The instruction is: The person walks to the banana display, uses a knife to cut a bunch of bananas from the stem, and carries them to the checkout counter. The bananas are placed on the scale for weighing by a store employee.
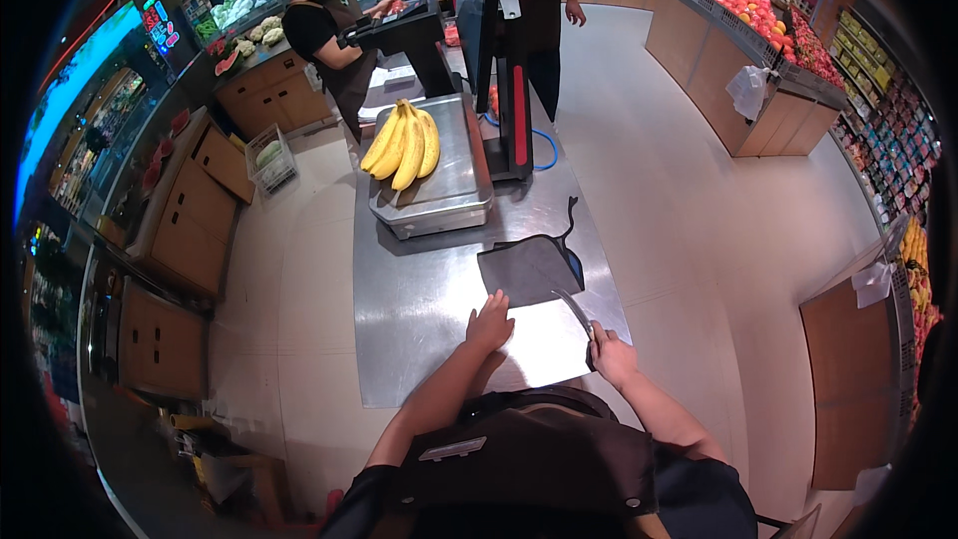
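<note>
In my right hand (614,356) is the dark handle of a curved knife (575,308), its narrow metal blade pointing away and to the left. The blade's tip reaches the near edge of a folded dark grey cloth item (524,269) with a black strap. My left hand (491,323) holds nothing; its fingertips are at the cloth's lower left edge. Both hands are over a stainless steel counter (412,314). Farther along it, a bunch of yellow bananas (406,142) lies on the metal platform of a weighing scale (449,198).
Beyond the scale's right side stands a black screen unit (516,112) with a blue cable (552,150). Two people in aprons, one person (318,37) at left and another person (535,0), stand at the far end. A fruit display (737,7) is at right; a white crate (271,161) sits on the floor.
</note>
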A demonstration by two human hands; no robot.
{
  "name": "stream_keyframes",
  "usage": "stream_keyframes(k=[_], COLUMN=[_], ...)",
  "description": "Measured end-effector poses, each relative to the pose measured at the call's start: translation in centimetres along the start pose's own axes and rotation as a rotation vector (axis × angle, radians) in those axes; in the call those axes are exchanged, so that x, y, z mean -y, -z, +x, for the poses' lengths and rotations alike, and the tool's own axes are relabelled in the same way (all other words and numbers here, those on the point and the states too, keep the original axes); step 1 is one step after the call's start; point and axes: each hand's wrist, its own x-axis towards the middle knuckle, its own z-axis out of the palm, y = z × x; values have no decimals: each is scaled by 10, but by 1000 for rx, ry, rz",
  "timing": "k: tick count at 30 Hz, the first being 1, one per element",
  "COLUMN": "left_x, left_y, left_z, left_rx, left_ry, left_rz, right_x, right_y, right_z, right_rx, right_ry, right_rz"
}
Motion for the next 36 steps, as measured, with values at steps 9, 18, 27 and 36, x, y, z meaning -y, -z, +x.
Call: stream_keyframes(k=[9, 18, 27, 36], left_x=[14, 11, 17, 18], left_y=[-11, -32, -34, -37], left_z=[-2, -9, -4, -3], left_rx=[-130, -270, -198, -180], left_ry=[-72, -64, -59, -36], left_rz=[-205, -52, -84, -60], right_x=[5, 51, 66, 11], right_y=[-8, -15, -30, -22], right_z=[-51, 23, 68, 39], right_rx=[-132, -211, -69, -114], right_ry=[-203, -47, 22, 44], right_rz=[483, 548, 291, 203])
